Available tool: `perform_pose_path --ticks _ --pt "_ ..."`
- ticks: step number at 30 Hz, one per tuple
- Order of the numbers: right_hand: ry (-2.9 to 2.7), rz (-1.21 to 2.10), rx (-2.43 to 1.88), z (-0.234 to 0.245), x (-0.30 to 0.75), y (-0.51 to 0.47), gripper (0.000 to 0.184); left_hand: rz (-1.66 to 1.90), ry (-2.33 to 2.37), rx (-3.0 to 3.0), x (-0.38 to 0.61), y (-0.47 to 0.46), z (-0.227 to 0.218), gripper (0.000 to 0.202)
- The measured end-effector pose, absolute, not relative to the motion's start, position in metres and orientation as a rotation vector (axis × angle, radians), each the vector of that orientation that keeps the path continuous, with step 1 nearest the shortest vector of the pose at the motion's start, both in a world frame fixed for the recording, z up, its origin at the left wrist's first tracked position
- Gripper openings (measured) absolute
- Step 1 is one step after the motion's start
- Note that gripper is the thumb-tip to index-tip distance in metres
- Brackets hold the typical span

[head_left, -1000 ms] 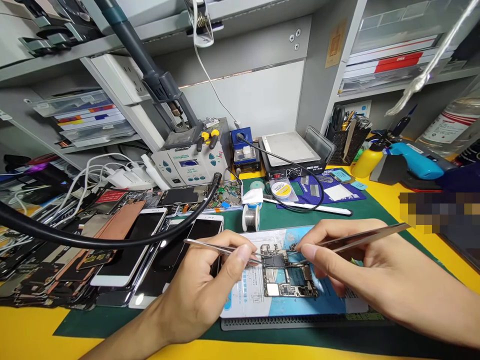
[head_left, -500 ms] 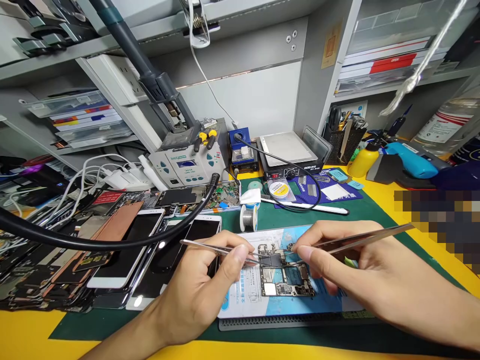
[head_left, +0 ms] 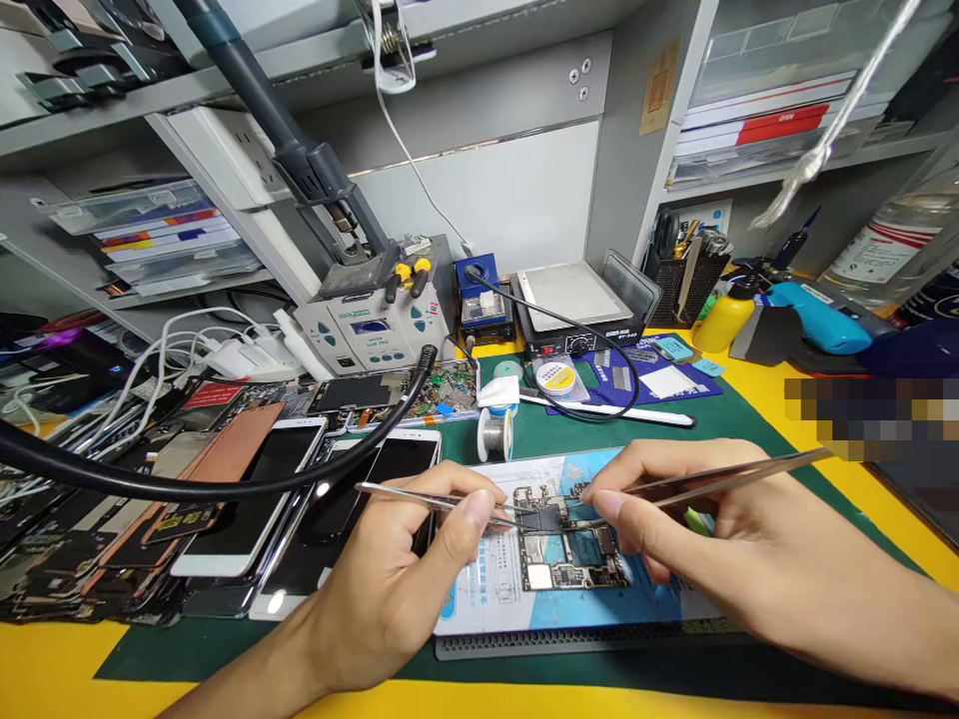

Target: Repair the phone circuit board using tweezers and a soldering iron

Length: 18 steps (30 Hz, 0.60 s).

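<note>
Along the left edge of the yellow surface lie heaps of dismantled phone parts, with copper-coloured plates and white-framed phones beside them. White cables tangle behind these, near a hot-air rework station; the print on its panel is too small to read.

The left hand is closed around slim steel tweezers, and their tips reach the phone logic board. The board lies flat near the middle of a printed blue-and-white sheet, on a green mat. A spool of solder wire stands on the mat just behind the sheet. The right hand grips longer, broader tweezers, their tips also at the board.

Toward the back edge of the surface sit a heating plate and a black mesh holder packed with tools. Farther right stand a yellow squeeze bottle, a blue tool and a clear bottle with a red-striped label, its writing too small to read.
</note>
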State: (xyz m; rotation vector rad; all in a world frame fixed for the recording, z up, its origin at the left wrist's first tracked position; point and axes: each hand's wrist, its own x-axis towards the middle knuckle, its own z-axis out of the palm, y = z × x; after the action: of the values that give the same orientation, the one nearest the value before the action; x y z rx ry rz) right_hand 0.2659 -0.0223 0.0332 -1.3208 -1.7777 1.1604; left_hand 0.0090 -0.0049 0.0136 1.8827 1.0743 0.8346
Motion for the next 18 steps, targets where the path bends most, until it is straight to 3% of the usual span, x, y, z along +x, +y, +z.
perform_pose_path --ticks 18 --pt "-1.754 1.235 -1.387 0.0277 0.2694 -0.0197 0.031 0.807 1.070 1.921 0.0045 -0.0039 0.0128 0.031"
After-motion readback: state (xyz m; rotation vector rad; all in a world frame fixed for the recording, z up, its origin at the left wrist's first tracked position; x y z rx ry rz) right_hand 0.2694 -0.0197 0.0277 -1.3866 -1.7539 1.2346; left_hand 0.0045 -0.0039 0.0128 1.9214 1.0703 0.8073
